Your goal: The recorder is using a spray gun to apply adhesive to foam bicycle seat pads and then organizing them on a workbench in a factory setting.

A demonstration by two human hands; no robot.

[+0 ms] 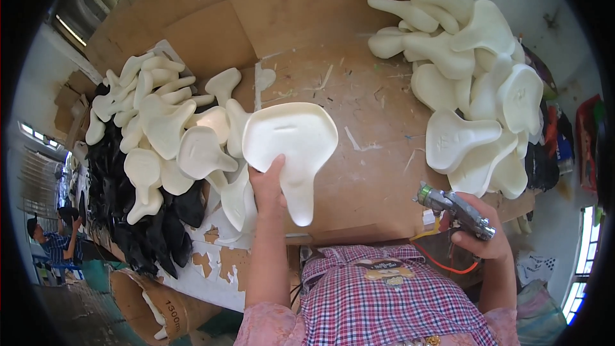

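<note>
A cream-white foam bicycle saddle pad (pixel 291 129) is gripped by its near left edge in my left hand (pixel 268 179), thumb on its face. Its hollow underside faces me, wide end away and narrow nose toward me. On the right, my right hand (pixel 477 227) is closed round a metal spray gun (pixel 456 210), whose nozzle points left toward the table's middle. An orange hose (pixel 448 269) loops below the gun. More foam pads (pixel 160 122) are heaped left of my left hand, and another pile of pads (pixel 461 57) stands at the far right.
Brown cardboard (pixel 365 173) with scraps and glue marks covers the table. Black saddle covers (pixel 128 211) lie under the left heap. A cardboard drum (pixel 154 304) stands at the lower left. Farther left, another person (pixel 57 243) sits working. Cardboard panels (pixel 288 3) rise behind the table.
</note>
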